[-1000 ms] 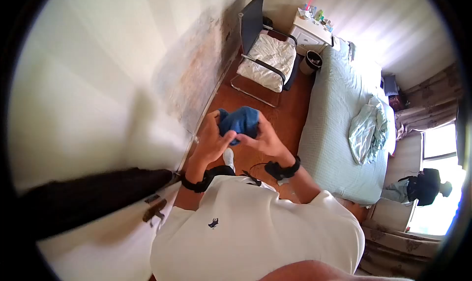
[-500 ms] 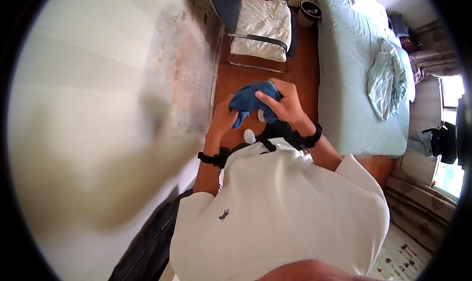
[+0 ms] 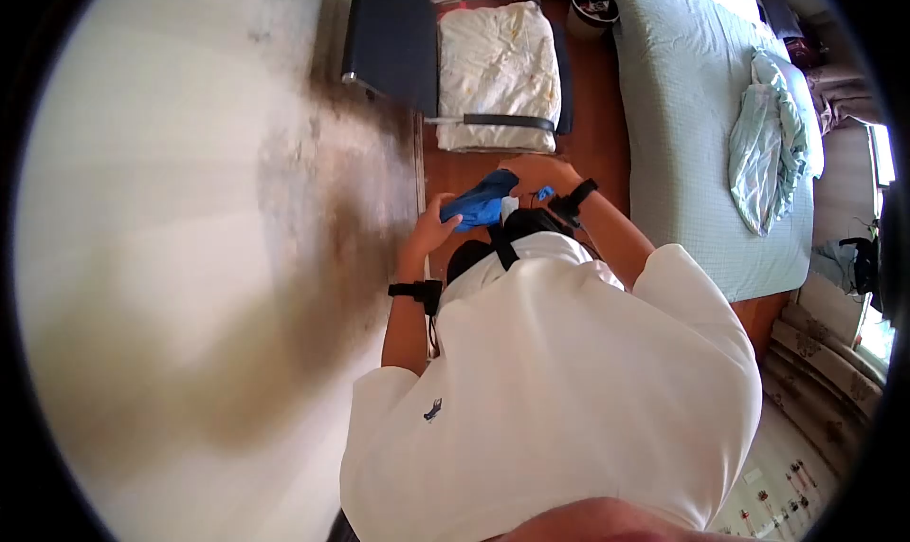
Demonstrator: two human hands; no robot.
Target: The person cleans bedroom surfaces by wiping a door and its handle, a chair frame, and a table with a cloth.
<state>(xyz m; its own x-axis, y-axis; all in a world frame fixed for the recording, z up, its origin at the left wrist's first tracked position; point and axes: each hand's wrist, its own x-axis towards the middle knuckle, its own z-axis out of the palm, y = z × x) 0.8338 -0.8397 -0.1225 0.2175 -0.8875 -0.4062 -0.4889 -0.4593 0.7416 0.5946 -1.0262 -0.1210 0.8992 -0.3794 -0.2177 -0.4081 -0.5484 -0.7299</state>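
Note:
A crumpled blue cloth stretches between my two hands in front of my waist; its exact kind does not show. My left hand grips its left end, with the thumb and fingers closed around the edge. Over at the far end, my right hand is closed by the dark blue upper corner, its fingers partly hidden. A small blue bit hangs just below my right hand; whether it belongs to the cloth is unclear. Black bands circle both wrists.
Ahead stands a chair with a cream cushion and a dark backrest. A waste bin is beyond it. The bed runs along my right, with a rumpled quilt on it. A stained wall is close on my left.
The cloth has gone from bunched up to drawn out slantwise between the hands. My right hand has turned over, knuckles forward. The view has shifted, with the chair appearing closer.

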